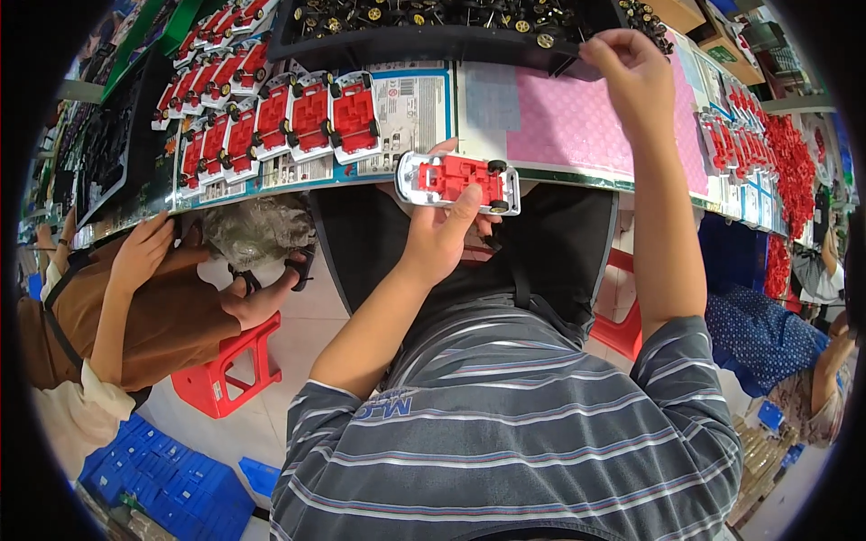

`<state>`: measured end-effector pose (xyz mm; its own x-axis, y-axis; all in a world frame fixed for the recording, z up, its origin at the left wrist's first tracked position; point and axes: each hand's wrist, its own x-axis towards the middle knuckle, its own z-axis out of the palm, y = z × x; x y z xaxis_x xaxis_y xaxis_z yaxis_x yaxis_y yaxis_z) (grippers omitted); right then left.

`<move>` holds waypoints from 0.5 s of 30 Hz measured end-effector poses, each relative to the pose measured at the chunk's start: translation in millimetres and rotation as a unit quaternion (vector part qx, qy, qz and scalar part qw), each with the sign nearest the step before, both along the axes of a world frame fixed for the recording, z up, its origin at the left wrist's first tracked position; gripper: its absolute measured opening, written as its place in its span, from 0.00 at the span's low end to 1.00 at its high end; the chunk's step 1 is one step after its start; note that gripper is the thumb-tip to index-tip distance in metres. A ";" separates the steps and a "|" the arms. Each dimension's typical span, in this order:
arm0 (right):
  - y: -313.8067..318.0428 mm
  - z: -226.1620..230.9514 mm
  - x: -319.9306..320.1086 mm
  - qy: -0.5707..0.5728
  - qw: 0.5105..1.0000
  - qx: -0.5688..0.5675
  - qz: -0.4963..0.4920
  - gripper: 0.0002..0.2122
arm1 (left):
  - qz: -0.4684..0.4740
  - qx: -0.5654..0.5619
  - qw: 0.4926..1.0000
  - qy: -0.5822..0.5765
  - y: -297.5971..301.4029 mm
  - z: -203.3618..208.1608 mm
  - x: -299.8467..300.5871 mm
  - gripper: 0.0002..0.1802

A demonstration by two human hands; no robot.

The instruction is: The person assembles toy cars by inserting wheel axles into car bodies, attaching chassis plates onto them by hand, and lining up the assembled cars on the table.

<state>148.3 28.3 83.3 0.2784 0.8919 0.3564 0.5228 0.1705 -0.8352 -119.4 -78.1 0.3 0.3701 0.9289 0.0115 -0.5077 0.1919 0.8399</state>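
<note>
My left hand [442, 236] grips a toy car [457, 180] at the table's near edge, its red underside up and white shell around it. Black wheels show at the car's right end; no wheels show at its left end. Over the right part of the black bin [424, 43] is my right hand [627, 59], thumb and fingertips drawn together. Whatever is between those fingertips is too small to make out. The bin holds many wheel-and-axle sets [433, 13], black with gold-coloured hubs.
Rows of upturned toy cars [309, 114] stand left of me on the table. A pink bubble-wrap sheet [568, 126] covers the middle right. Farther right are more red-and-white parts [740, 140] and a red heap [792, 171]. Co-workers sit on both sides; one hand [142, 252] rests near the left edge.
</note>
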 end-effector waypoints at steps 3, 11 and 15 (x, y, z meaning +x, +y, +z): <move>-8.4 -7.7 -12.2 -0.135 0.991 0.013 -0.002 0.12 | -0.017 -0.019 1.000 0.008 6.1 -5.8 4.1 0.37; 46.9 51.4 -42.2 -0.384 0.907 -0.171 0.012 0.18 | -0.047 -0.010 0.998 0.027 7.2 -19.2 6.3 0.30; 92.8 32.6 -6.8 -0.340 0.893 -0.189 0.228 0.15 | -0.045 -0.023 0.999 0.012 7.2 -17.3 8.2 0.25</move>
